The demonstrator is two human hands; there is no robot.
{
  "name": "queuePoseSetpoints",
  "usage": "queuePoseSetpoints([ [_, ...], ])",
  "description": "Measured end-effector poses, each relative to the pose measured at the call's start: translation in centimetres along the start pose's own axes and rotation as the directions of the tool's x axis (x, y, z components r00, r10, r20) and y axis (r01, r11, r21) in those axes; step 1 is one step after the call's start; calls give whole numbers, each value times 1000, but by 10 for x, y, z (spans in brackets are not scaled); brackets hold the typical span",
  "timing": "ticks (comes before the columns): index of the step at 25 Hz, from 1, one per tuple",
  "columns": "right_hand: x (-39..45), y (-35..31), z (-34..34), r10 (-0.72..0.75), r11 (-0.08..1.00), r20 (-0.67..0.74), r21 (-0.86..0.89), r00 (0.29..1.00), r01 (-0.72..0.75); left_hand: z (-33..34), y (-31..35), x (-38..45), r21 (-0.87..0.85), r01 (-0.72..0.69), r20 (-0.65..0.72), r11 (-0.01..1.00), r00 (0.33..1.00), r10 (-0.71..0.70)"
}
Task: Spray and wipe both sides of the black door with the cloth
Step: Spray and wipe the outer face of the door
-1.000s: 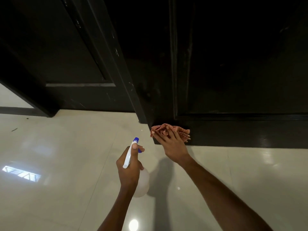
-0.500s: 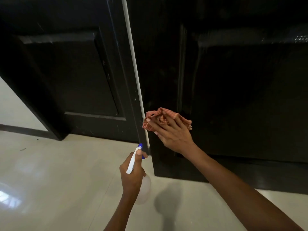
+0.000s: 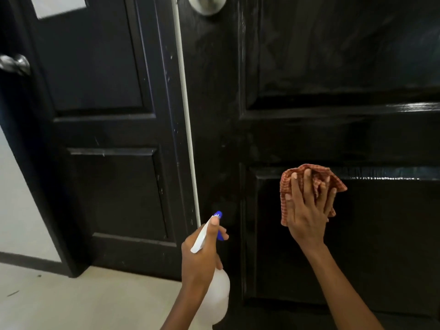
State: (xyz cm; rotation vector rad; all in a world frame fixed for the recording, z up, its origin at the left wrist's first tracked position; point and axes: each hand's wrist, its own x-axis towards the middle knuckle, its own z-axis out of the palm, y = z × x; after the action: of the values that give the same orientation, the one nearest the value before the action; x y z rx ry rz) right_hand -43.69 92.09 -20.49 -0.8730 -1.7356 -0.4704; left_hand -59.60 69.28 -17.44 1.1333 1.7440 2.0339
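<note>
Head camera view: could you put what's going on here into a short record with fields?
Surface: black door, glossy with sheen on its panels
Right hand: fingers spread, pressing an orange checked cloth flat on the door
Left hand: grips a white spray bottle, blue nozzle pointing at the door
Hardware: silver door knob at top edge
Floor: pale, shiny

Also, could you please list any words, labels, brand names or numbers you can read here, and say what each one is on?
None can be read.
Spray bottle: no label or print shows.
Pale plate on the other door, top left: blurred; no text can be made out.
Cloth: check pattern only.
</note>
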Motion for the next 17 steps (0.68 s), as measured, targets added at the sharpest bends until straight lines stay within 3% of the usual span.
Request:
queuePoseSetpoints([
  [2,15,7,-2,-130,991,-47,26,990,131,13,9,3,-7,-20,7,1000,1000,20],
  [4,32,8,-2,-159,983,-114,80,981,168,25,20,10,-3,-25,-4,1000,1000,25],
  [8,78,-16,-11,-45,944,-214,311,976,112,38,68,34,-132,96,-71,987,992,-106],
  [12,151,-47,-43,57,900,-236,433,970,53,35,153,66,-135,227,-125,964,962,-244],
  [16,256,-75,-94,133,862,-169,506,977,-30,8,254,108,-165,387,-119,907,905,-408],
  [17,287,-82,-109,143,847,-156,530,977,-39,-4,277,115,-151,405,-25,902,910,-414],
])
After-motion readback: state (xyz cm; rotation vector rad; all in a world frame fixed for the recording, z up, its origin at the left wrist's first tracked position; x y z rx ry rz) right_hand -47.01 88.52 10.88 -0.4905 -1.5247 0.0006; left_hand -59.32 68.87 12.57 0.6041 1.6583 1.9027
